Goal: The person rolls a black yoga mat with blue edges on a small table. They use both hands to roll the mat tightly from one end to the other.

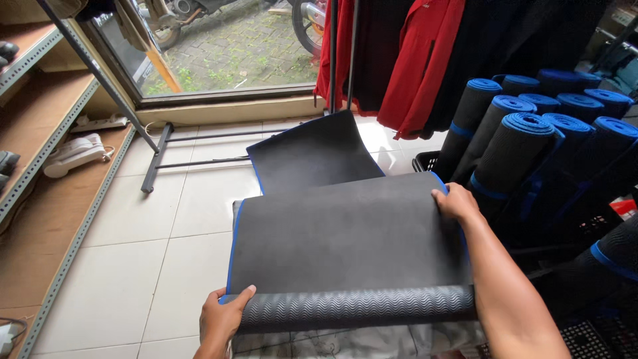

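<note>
Both hands on a half-rolled black mat (pixel 345 233)

Left hand (pixel 222 318) clamped on the rolled end, right hand (pixel 455 203) gripping the far blue edge; bare floor tiles (pixel 166 266) beside the left hand, upright rolled mats (pixel 512 143) beyond the right hand.

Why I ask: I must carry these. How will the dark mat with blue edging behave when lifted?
Probably floppy: the mat curves and rolls under the left hand and right hand. Its ribbed underside likely resists slipping. Once rolled like the rolled mats, it may roll if laid flat.
</note>
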